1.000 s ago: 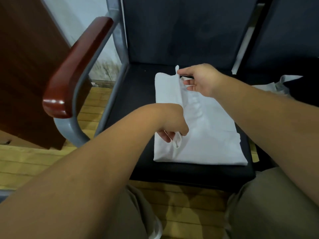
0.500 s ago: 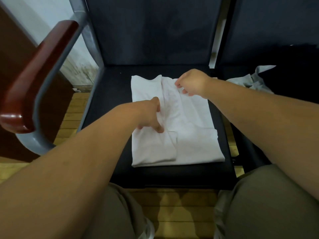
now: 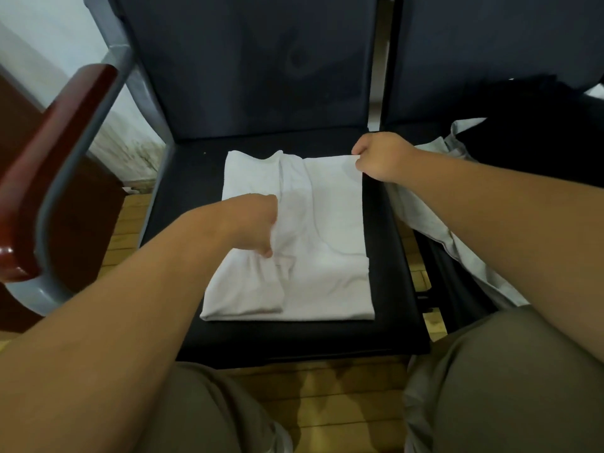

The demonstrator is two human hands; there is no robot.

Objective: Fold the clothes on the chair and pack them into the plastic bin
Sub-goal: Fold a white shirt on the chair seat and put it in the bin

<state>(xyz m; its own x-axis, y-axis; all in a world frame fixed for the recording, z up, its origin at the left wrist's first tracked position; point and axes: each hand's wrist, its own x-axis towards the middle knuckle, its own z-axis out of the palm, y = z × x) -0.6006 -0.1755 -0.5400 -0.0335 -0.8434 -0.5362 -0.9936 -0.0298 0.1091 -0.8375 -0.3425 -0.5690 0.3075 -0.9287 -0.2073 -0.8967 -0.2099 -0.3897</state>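
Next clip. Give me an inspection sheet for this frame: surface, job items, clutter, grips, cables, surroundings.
Surface: dark padded chair seat, with the shirt lying flat on it.
Job's things: white shirt, partly folded; grey garment unfolded on the neighbouring seat, dark cloth behind it; plastic bin not in view.
Clutter: nothing seen.
Grips: left hand grips the shirt's left fold; right hand pinches its far right corner.
Cables: nothing seen.
Surroundings: wooden armrest at left, plank floor, pale wall.
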